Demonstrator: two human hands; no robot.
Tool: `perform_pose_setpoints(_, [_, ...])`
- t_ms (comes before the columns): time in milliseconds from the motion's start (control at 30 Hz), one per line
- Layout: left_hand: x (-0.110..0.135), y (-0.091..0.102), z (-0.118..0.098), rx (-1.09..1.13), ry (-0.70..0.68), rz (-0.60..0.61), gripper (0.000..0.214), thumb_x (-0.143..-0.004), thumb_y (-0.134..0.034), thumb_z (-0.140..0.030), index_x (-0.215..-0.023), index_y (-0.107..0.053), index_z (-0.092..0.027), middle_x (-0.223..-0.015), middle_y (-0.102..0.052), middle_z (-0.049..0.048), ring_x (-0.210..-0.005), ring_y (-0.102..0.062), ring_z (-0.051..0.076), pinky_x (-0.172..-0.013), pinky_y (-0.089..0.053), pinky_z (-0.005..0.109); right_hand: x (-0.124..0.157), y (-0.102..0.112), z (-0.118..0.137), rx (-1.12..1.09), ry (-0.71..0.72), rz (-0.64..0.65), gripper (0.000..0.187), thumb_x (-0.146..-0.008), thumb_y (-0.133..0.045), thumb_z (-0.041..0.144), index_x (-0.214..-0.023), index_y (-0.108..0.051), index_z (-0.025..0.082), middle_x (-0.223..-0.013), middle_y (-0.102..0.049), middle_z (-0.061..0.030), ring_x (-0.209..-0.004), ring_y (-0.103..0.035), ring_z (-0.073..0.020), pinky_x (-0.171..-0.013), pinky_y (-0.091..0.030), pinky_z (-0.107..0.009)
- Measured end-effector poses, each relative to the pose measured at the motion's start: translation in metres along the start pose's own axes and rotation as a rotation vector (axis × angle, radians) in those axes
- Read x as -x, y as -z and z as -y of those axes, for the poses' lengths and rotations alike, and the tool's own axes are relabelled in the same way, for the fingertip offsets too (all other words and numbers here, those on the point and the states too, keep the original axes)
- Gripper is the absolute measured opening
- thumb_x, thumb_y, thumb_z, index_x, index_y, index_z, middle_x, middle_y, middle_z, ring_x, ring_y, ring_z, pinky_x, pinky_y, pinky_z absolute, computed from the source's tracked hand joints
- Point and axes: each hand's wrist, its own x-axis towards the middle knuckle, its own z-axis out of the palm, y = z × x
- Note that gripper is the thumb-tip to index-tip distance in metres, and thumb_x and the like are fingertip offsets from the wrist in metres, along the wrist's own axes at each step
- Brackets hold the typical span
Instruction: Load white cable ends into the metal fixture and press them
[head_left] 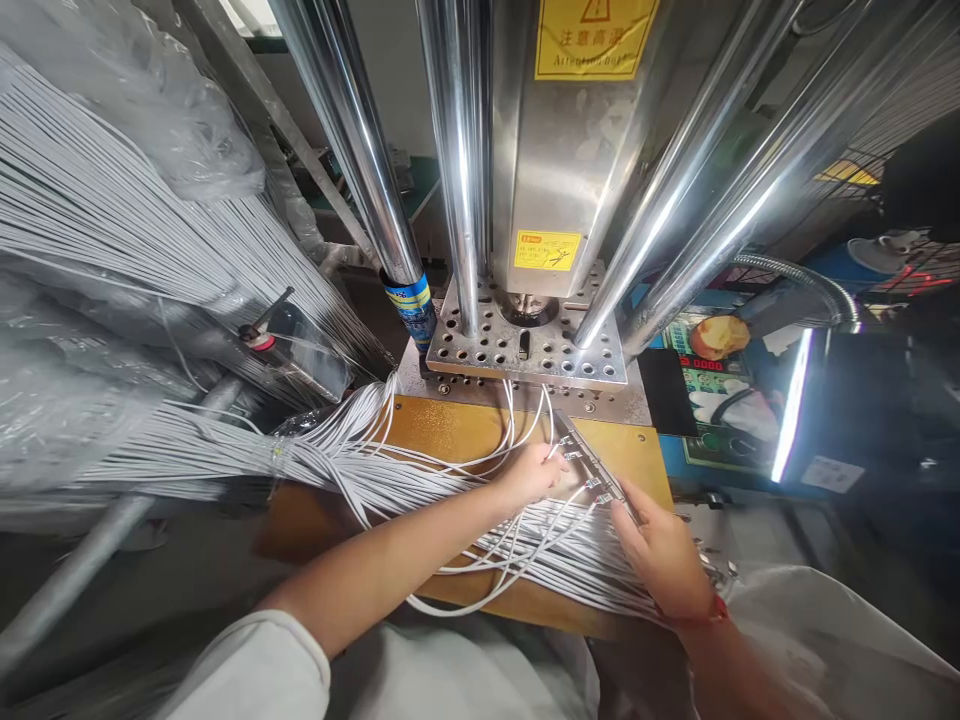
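Observation:
A flat metal mould plate (581, 462) lies aslant on the ochre work board, with several small metal connectors (593, 484) on white cable ends along it. At its near right end my right hand (664, 550) is closed around the plate's edge, thumb on the near side. My left hand (531, 473) pinches a white cable (553, 449) close to its connector, over the plate's far left part. The fingertips partly hide that connector. Beneath both hands spreads a thick bundle of white cables (450, 500), running from the left across the board.
Behind the plate stands a press with a perforated steel platen (487, 350), chrome columns (461, 170) and a hot-surface warning label (596, 38). A blue can (412, 310) is by the left column. At right are a control panel (709, 385), a bitten fruit (718, 337) and a bright lamp (793, 405).

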Motion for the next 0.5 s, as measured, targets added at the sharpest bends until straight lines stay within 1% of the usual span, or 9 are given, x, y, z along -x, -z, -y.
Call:
perform_pose_setpoints(67, [0.001,-0.001,-0.004,-0.026,0.043,-0.031,0.009,-0.077,-0.044,-0.020,-0.077,-0.050,-0.013,-0.046,-0.038,-0.0070,-0.030,-0.028,0.003,-0.036,-0.016,0.018,0.000,-0.001,-0.002,-0.001,-0.006,0.001,0.038,-0.082,-0.032,0.034,-0.111,-0.054,0.021,-0.076,-0.064,-0.0023,-0.062,-0.057,-0.0128,-0.058,-0.039,-0.021])
perform_pose_setpoints(133, [0.001,-0.001,-0.007,-0.031,0.069,-0.023,0.009,-0.076,-0.045,-0.020,-0.074,-0.050,-0.013,-0.045,-0.039,-0.0071,-0.029,-0.027,0.002,-0.035,-0.015,0.018,-0.001,-0.003,-0.004,-0.014,-0.010,0.000,0.038,-0.083,-0.032,0.035,-0.110,-0.054,0.021,-0.075,-0.064,-0.0024,-0.060,-0.056,-0.0123,-0.057,-0.038,-0.020])
perform_pose_setpoints(267, [0.002,-0.001,-0.010,-0.046,0.055,-0.011,0.009,-0.076,-0.046,-0.019,-0.072,-0.052,-0.012,-0.043,-0.040,-0.0071,-0.030,-0.029,0.002,-0.035,-0.016,0.017,-0.001,-0.008,-0.006,0.008,-0.025,-0.013,0.039,-0.082,-0.033,0.035,-0.111,-0.054,0.021,-0.071,-0.063,-0.0022,-0.059,-0.056,-0.0129,-0.058,-0.039,-0.021])
perform_pose_setpoints(400, [0.000,-0.003,-0.006,-0.046,0.026,-0.039,0.009,-0.075,-0.044,-0.014,-0.070,-0.052,-0.012,-0.040,-0.039,-0.0075,-0.031,-0.028,0.002,-0.036,-0.017,0.017,0.003,-0.013,-0.004,0.117,0.064,-0.034,0.041,-0.083,-0.031,0.036,-0.114,-0.052,0.018,-0.076,-0.064,-0.0052,-0.066,-0.059,-0.0177,-0.058,-0.040,-0.025])
perform_pose_setpoints(500, [-0.005,-0.005,0.002,-0.107,-0.039,-0.046,0.012,-0.074,-0.041,-0.012,-0.068,-0.051,-0.012,-0.042,-0.040,-0.0068,-0.033,-0.032,0.003,-0.037,-0.023,0.016,0.006,-0.011,0.000,0.131,0.119,-0.051,0.043,-0.083,-0.030,0.036,-0.114,-0.052,0.015,-0.079,-0.064,-0.0078,-0.069,-0.060,-0.0193,-0.059,-0.042,-0.027])
